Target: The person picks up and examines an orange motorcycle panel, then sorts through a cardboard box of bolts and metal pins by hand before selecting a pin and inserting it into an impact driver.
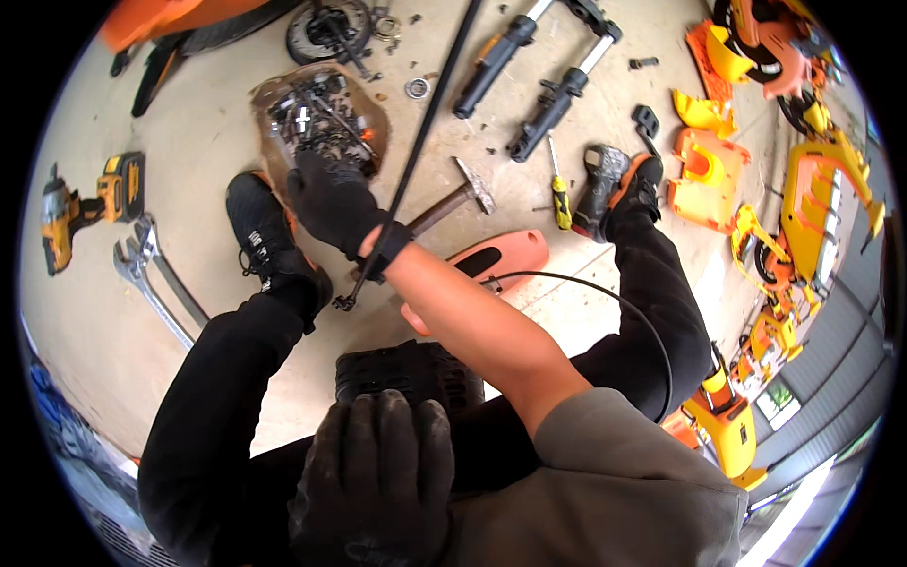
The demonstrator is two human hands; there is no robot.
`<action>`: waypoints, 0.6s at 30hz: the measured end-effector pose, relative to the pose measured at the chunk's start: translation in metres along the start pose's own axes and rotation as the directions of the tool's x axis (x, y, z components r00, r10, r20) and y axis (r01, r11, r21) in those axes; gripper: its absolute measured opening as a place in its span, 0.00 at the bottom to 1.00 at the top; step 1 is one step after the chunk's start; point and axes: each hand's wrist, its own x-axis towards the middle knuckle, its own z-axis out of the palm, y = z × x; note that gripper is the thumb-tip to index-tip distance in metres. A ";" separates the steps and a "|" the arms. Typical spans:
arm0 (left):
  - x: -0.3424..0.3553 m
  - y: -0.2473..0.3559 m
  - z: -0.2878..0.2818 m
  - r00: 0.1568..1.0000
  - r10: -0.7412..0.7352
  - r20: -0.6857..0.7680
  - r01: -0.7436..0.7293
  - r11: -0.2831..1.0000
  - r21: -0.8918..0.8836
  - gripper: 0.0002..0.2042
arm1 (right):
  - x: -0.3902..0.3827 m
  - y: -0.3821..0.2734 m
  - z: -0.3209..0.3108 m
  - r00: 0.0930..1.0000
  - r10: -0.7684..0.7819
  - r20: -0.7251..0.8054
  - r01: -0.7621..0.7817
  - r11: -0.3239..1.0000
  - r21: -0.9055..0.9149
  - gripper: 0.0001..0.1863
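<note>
Head view: we reach our gloved right hand (pixel 331 198) into the parts tray (pixel 274 104), fingers curled, grip hidden; left hand (pixel 378 472) rests spread on a black part (pixel 406 373).

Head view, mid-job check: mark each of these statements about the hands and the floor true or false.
1. The right hand reaches into the clear tub of small metal parts. True.
2. The left hand holds the hammer. False: the hammer lies on the floor; the left hand rests low by a black ribbed part.
3. A yellow cordless drill lies at the left. True.
4. Both hands are bare. False: both wear dark gloves.
5. A yellow-handled screwdriver lies beside the right shoe. True.
</note>
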 end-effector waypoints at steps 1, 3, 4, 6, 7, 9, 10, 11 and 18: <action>0.000 0.000 0.009 0.997 -0.017 -0.079 0.018 1.000 0.011 0.11 | 0.001 0.004 0.004 1.000 0.007 -0.004 -0.007 1.000 0.003 0.08; 0.004 0.002 0.033 0.970 -0.043 -0.239 0.051 0.998 0.026 0.09 | 0.004 0.017 0.004 0.995 -0.095 -0.014 0.094 0.994 -0.048 0.08; 0.005 0.003 0.037 0.969 -0.025 -0.248 0.033 0.999 0.028 0.09 | 0.006 0.025 0.002 0.989 -0.146 -0.018 0.144 0.987 -0.077 0.08; 0.006 0.004 0.036 0.970 -0.029 -0.243 0.040 0.998 0.038 0.09 | 0.009 0.028 0.007 0.986 -0.135 -0.101 0.126 0.988 -0.088 0.09; 0.003 0.006 0.033 0.967 -0.035 -0.253 0.048 0.998 0.044 0.09 | 0.009 0.023 0.014 0.982 -0.132 -0.132 0.123 0.990 -0.074 0.09; 0.003 0.003 0.036 0.955 -0.020 -0.297 0.035 0.998 0.046 0.10 | 0.015 0.013 0.003 0.988 -0.121 -0.095 0.110 0.987 -0.114 0.10; -0.001 0.002 0.028 0.983 -0.006 -0.183 0.015 0.999 0.049 0.13 | 0.017 0.009 0.000 0.991 -0.114 -0.076 0.103 0.986 -0.135 0.10; -0.002 -0.001 0.011 0.997 0.022 -0.067 -0.019 0.999 0.047 0.17 | 0.018 0.016 0.000 0.995 -0.083 -0.052 0.077 0.990 -0.121 0.10; -0.003 0.000 -0.003 0.998 0.030 0.056 -0.034 0.997 0.068 0.18 | -0.007 0.043 0.034 1.000 -0.013 -0.028 0.010 0.997 -0.077 0.13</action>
